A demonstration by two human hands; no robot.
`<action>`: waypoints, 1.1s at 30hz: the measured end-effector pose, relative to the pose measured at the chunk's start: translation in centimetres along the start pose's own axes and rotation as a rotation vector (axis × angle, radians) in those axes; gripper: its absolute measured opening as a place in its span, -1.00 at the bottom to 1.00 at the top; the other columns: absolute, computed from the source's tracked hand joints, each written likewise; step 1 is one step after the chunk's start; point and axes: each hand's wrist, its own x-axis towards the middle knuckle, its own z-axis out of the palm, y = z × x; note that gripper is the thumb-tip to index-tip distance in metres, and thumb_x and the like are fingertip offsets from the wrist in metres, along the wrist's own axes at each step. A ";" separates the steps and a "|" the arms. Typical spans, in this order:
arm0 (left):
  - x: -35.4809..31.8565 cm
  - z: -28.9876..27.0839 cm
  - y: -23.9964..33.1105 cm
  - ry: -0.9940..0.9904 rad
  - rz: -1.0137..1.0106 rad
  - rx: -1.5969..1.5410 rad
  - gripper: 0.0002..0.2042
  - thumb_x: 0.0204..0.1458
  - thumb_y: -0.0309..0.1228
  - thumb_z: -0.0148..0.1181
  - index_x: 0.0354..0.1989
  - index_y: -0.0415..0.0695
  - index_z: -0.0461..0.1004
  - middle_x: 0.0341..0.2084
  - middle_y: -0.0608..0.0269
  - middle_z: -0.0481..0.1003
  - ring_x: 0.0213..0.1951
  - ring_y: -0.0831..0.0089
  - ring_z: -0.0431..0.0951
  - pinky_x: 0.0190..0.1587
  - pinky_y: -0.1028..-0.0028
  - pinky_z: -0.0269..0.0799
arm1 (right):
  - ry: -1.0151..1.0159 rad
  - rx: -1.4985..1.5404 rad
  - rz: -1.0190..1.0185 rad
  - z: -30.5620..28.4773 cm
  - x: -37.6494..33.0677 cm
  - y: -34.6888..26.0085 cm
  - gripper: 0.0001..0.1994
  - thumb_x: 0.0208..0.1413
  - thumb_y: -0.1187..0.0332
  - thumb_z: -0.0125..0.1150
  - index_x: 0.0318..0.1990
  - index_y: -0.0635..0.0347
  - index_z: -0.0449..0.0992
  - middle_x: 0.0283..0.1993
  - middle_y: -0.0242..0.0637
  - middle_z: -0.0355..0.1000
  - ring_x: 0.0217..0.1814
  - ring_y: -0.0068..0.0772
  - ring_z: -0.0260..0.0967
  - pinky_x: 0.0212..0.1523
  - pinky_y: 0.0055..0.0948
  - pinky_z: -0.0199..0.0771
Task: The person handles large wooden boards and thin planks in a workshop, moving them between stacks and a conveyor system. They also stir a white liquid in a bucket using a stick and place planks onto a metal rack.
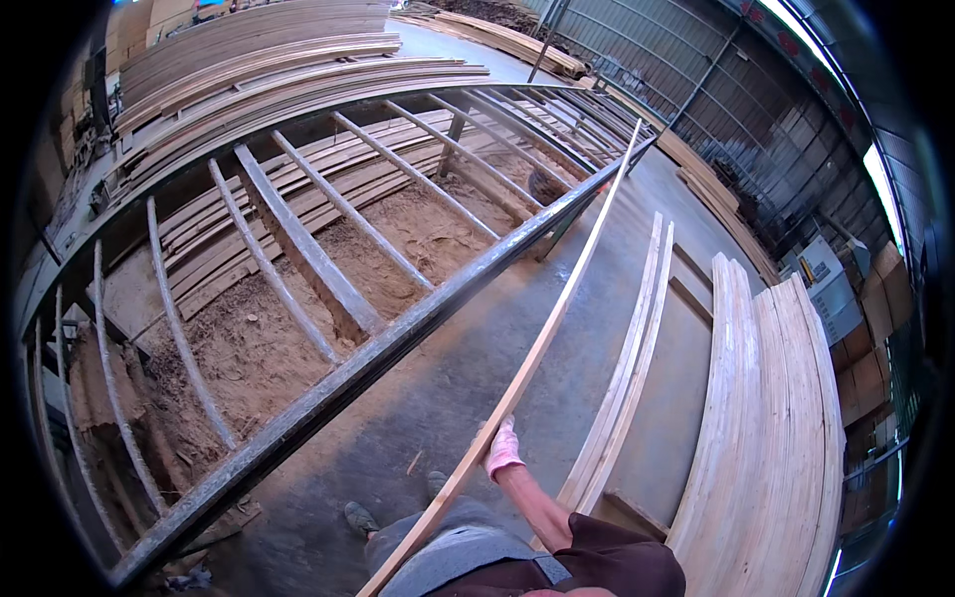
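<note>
My right hand [502, 450], in a pink glove, is closed around a long thin wooden strip [562, 298]. The strip runs diagonally from in front of my body at the lower edge up toward the far end of a metal rack [398, 343]. My right forearm comes in from the lower right. No left hand shows anywhere in the picture. Both of my shoes stand on the concrete floor just below the strip.
The long dark metal rack with cross rungs fills the left, with sawdust [279, 338] and boards under it. A stack of pale planks [776, 418] lies on the right, with a couple of thin strips [627, 368] beside it. More board piles [269, 50] lie at the back.
</note>
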 end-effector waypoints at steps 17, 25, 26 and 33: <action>5.7 -9.1 1.2 -0.151 0.221 -0.069 -0.47 0.09 0.16 0.27 -0.03 -0.03 0.71 -0.10 -0.08 0.67 -0.02 -0.02 0.67 0.04 0.05 0.56 | -0.288 -0.326 -0.409 17.3 -2.0 1.1 -0.77 0.28 0.31 0.26 -0.06 0.29 0.62 -0.12 -0.23 0.60 -0.07 -0.28 0.53 0.06 -0.22 0.51; 3.5 -29.9 12.8 0.049 0.526 -0.200 -0.37 0.02 0.25 0.30 -0.03 -0.11 0.67 -0.15 -0.07 0.67 -0.10 -0.03 0.69 -0.03 0.05 0.58 | -1.012 -0.352 0.409 20.5 -15.1 9.8 -0.46 0.47 -0.05 0.06 0.34 0.18 0.38 0.25 -0.10 0.50 0.25 -0.06 0.49 0.18 0.13 0.58; 4.5 -32.4 13.9 0.103 0.497 -0.202 -0.38 0.00 0.23 0.31 -0.04 -0.11 0.68 -0.20 -0.06 0.68 -0.13 0.01 0.70 -0.07 0.07 0.60 | -1.105 -0.306 0.456 22.2 -15.3 10.8 -0.45 0.45 -0.06 0.09 0.33 0.18 0.40 0.24 -0.11 0.51 0.22 -0.08 0.51 0.13 0.14 0.61; 9.5 -38.2 10.1 0.920 0.243 -0.286 -0.35 0.08 0.13 0.36 0.15 -0.17 0.60 -0.22 -0.08 0.69 -0.23 0.00 0.72 -0.10 0.06 0.65 | -1.158 -0.431 0.403 38.9 -15.0 16.1 -0.55 0.41 0.04 0.20 0.22 0.21 0.50 0.00 -0.22 0.65 -0.09 -0.23 0.63 -0.24 -0.34 0.71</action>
